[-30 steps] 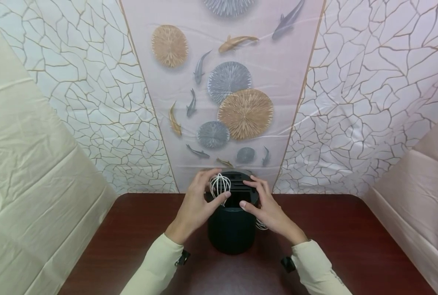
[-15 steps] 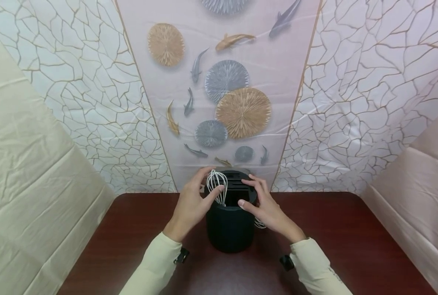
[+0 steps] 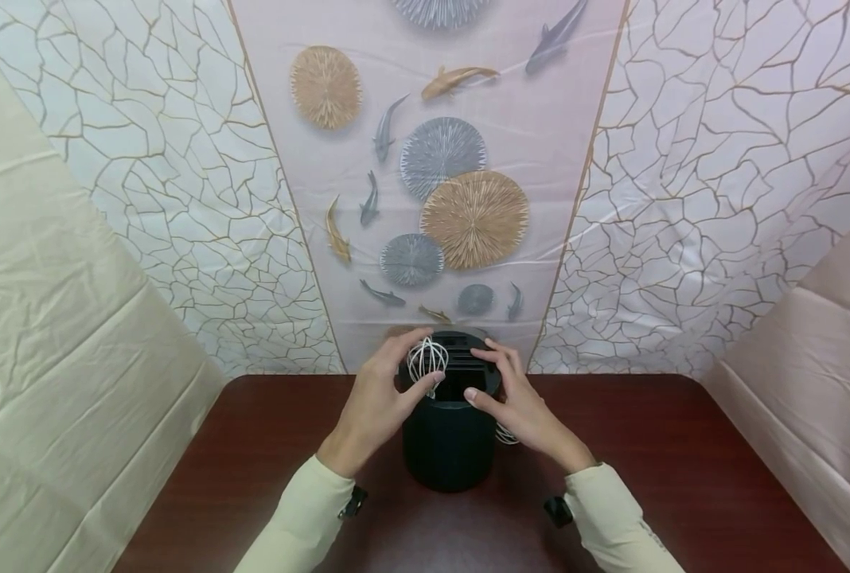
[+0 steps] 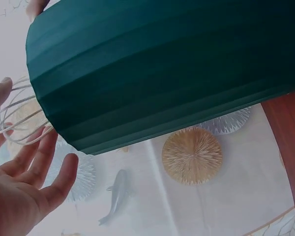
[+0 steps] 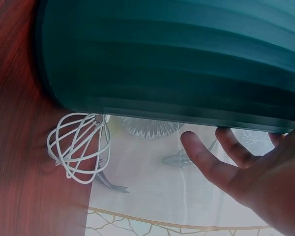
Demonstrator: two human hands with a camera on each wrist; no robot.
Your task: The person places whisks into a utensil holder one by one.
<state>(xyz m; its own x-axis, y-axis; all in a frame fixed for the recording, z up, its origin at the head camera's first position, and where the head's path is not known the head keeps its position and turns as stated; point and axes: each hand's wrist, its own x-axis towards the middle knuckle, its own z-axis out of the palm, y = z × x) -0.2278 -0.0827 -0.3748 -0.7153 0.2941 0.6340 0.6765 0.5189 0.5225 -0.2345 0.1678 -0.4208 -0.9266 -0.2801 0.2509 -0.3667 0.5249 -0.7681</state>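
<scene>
A dark green, ribbed utensil holder stands upright on the table, with narrow slots across the back of its top and a larger opening in front. The white wire head of a whisk rises from its left side; the rest is hidden inside. My left hand holds this wire head between thumb and fingers, close over the rim. Around the holder's right rim rests my right hand, thumb at the front opening and fingertips by the slots. In the right wrist view, its fingers lie along the ribbed wall.
A second white whisk lies on the table beside the holder's right side, partly behind it. The dark red wooden table ends at a patterned cloth backdrop. Pale cloth panels flank both sides.
The whisk head tilts up and left with my left hand, then returns close to its earlier stance. My right hand stays at the holder's rim.
</scene>
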